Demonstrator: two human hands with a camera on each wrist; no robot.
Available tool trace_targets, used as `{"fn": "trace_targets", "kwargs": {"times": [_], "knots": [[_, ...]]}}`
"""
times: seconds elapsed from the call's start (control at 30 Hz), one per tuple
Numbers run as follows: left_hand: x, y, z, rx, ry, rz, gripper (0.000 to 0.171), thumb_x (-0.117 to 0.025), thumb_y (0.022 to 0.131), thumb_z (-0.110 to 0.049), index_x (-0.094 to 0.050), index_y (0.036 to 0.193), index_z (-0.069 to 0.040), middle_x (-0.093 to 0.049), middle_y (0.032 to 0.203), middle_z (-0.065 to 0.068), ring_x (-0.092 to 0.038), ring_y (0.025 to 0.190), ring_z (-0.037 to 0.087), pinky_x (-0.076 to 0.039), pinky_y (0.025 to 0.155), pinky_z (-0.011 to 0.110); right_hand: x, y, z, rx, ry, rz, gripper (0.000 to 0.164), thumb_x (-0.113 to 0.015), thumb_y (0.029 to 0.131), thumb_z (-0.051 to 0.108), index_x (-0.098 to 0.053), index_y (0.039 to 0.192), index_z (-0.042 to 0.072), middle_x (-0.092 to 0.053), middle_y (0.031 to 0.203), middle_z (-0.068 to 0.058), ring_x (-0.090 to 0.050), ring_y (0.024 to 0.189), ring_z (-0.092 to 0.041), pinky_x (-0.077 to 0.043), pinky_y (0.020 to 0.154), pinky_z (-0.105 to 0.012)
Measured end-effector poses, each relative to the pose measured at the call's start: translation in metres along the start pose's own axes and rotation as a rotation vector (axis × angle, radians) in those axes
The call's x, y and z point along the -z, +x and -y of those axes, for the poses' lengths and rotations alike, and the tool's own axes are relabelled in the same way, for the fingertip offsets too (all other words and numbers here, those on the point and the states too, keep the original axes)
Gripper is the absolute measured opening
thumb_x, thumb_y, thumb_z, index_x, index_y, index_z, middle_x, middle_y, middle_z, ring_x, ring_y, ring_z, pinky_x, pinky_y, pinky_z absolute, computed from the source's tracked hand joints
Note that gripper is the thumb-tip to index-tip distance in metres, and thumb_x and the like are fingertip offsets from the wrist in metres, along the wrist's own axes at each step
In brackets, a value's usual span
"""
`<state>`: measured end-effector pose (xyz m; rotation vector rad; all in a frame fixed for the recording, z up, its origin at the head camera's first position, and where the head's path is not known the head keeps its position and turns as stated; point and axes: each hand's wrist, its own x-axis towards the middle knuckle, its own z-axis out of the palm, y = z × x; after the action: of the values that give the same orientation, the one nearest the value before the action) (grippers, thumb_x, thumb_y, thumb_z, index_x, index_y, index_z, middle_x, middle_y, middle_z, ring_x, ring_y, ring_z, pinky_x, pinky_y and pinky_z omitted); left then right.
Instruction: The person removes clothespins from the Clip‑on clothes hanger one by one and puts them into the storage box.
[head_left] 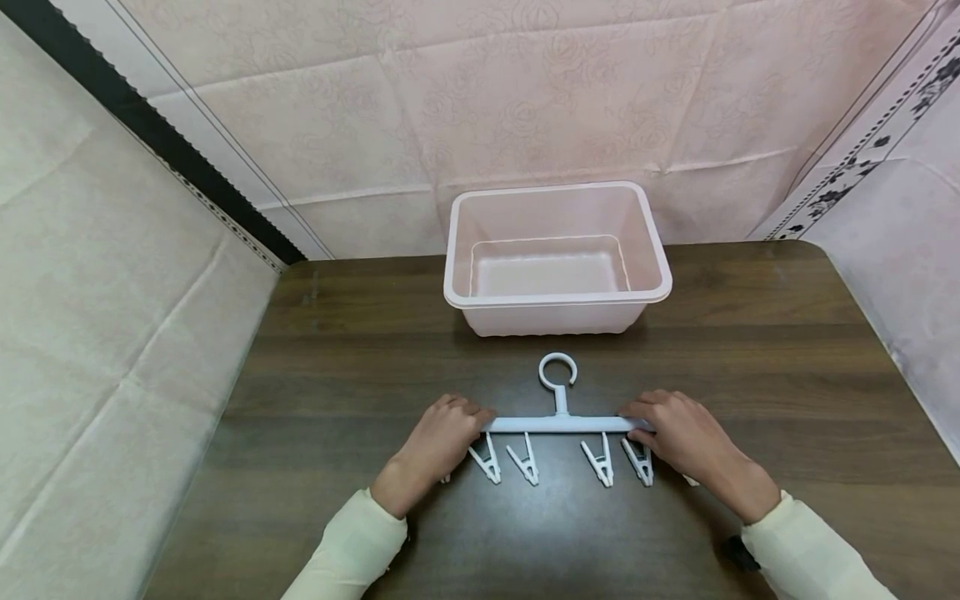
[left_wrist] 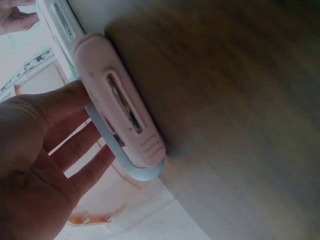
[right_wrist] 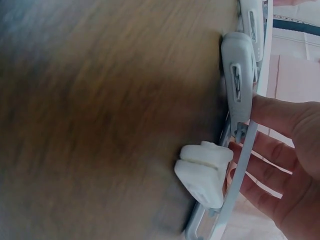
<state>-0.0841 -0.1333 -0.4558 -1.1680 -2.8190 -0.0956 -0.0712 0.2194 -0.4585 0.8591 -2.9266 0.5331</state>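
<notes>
A pale clip hanger (head_left: 558, 425) with a hook at its top is low over the brown table, several clothespin-like clips hanging from its bar toward me. At the bar's left end, my left hand (head_left: 444, 437) grips it between thumb and fingers. My right hand (head_left: 684, 437) pinches the right part of the bar the same way. In the left wrist view a pinkish clip (left_wrist: 117, 100) sits beside the left thumb. The right wrist view has a grey clip (right_wrist: 237, 80) near the thumb and a white clip (right_wrist: 205, 172) turned sideways below it. Both hands hide parts of the bar.
Behind the hanger, a pale pink plastic basin (head_left: 555, 298) with nothing inside stands at the back of the wooden table (head_left: 337, 375). Patterned cloth (head_left: 555, 100) hangs behind the table, and more cloth covers both sides.
</notes>
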Motion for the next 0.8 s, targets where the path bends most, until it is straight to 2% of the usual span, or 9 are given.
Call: {"fn": "trace_targets", "kwargs": {"times": [0.3,0.43,0.63,0.8], "knots": [[0.003,0.001,0.0,0.005,-0.011,0.034,0.023,-0.075,0.087,-0.003,-0.074,0.108,-0.011,-0.074,0.096,0.004,-0.067,0.088,0.022,-0.051,0.086,0.041,-0.002,-0.001,0.0,-0.007,-0.027,-0.003,0.023,-0.085,0.081,0.012,-0.077,0.102,0.006,-0.07,0.096,-0.008,-0.066,0.088,-0.028,-0.053,0.077,-0.05],[0.008,0.002,0.001,-0.004,-0.024,0.05,0.022,-0.074,0.088,-0.002,-0.073,0.109,-0.009,-0.073,0.097,0.005,-0.068,0.09,0.021,-0.052,0.086,0.042,-0.001,-0.002,0.001,0.011,-0.047,-0.038,0.022,-0.085,0.08,0.012,-0.077,0.1,0.006,-0.07,0.095,-0.009,-0.066,0.088,-0.029,-0.052,0.079,-0.051],[0.018,0.001,0.003,-0.016,-0.122,0.01,0.022,-0.072,0.089,0.001,-0.072,0.109,-0.006,-0.071,0.097,0.007,-0.068,0.086,0.023,-0.055,0.078,0.042,0.008,-0.002,0.004,0.053,-0.065,-0.128,0.022,-0.086,0.078,0.011,-0.077,0.098,0.006,-0.07,0.094,-0.009,-0.066,0.087,-0.03,-0.052,0.08,-0.052],[0.026,-0.001,0.007,-0.015,-0.226,-0.035,0.026,-0.074,0.088,0.001,-0.071,0.113,-0.005,-0.068,0.101,0.007,-0.068,0.086,0.022,-0.057,0.071,0.038,0.012,-0.001,0.001,0.096,-0.036,-0.2,0.024,-0.086,0.077,0.009,-0.076,0.099,0.007,-0.071,0.094,-0.008,-0.067,0.089,-0.031,-0.053,0.079,-0.052]]}}
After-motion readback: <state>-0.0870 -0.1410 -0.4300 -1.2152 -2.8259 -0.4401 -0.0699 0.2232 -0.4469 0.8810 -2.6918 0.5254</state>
